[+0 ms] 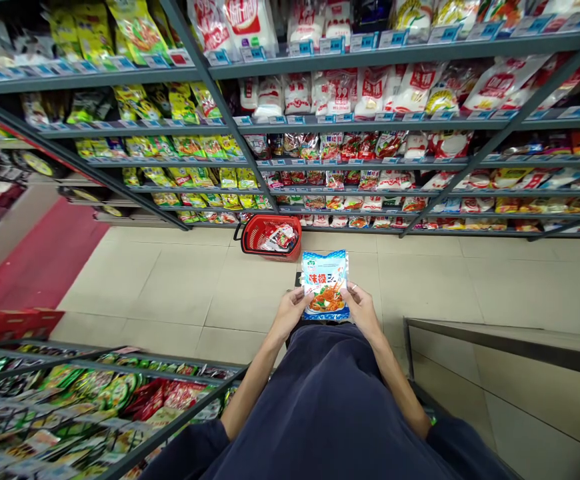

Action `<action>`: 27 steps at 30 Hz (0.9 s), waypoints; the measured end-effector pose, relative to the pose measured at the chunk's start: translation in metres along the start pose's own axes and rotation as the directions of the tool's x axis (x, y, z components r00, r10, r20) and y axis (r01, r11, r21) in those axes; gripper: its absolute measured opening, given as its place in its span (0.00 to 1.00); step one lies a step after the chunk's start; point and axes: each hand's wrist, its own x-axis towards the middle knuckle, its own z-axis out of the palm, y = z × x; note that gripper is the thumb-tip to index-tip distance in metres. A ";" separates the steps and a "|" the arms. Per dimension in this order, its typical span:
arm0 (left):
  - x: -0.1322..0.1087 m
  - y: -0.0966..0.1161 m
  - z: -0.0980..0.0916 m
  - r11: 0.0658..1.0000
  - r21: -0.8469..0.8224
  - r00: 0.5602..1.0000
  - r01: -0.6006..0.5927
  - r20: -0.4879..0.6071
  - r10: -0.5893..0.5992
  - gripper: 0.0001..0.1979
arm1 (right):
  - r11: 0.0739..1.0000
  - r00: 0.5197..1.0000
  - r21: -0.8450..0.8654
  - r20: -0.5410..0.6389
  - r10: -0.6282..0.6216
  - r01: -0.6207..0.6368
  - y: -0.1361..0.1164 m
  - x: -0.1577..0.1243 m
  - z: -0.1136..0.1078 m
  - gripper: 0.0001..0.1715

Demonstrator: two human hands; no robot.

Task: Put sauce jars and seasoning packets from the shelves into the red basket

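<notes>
Held out in front of my body is a blue and white seasoning packet (326,283) with red lettering and a picture of a cooked dish. My left hand (291,311) pinches its left edge, thumb on the front face. On the opposite edge, my right hand (361,308) grips it in the same way, fingers mostly behind the packet. The packet's printed front faces up toward me. Beyond it on the floor, a little to the left, stands a red shopping basket (296,248) with a few packets inside.
A tall grey shelf unit (345,123) full of bagged seasonings spans the aisle ahead. Behind me on the left is another rack of packets (115,390). A grey-edged panel (500,337) stands at my right. Tiled floor (180,287) lies between them.
</notes>
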 end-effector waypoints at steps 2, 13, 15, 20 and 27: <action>0.000 0.000 0.000 1.000 0.002 1.000 -0.001 0.000 0.001 0.29 | 1.000 1.000 0.003 0.000 0.002 -0.002 0.000 0.000 0.000 0.22; 0.001 0.000 0.001 1.000 0.007 1.000 0.004 0.003 -0.004 0.29 | 1.000 0.999 -0.013 -0.032 0.013 -0.013 0.002 -0.001 -0.001 0.25; 0.000 0.001 0.001 1.000 0.016 1.000 0.004 0.000 -0.004 0.29 | 1.000 1.000 -0.015 -0.027 0.014 -0.014 0.002 -0.002 -0.001 0.25; -0.002 0.003 0.000 1.000 0.026 1.000 -0.003 0.002 0.003 0.29 | 1.000 0.999 -0.019 -0.030 0.019 -0.020 0.003 -0.002 0.001 0.24; -0.004 0.000 -0.002 1.000 0.014 1.000 -0.001 -0.016 0.001 0.30 | 0.999 1.000 -0.032 -0.013 0.006 -0.006 0.004 -0.001 0.001 0.24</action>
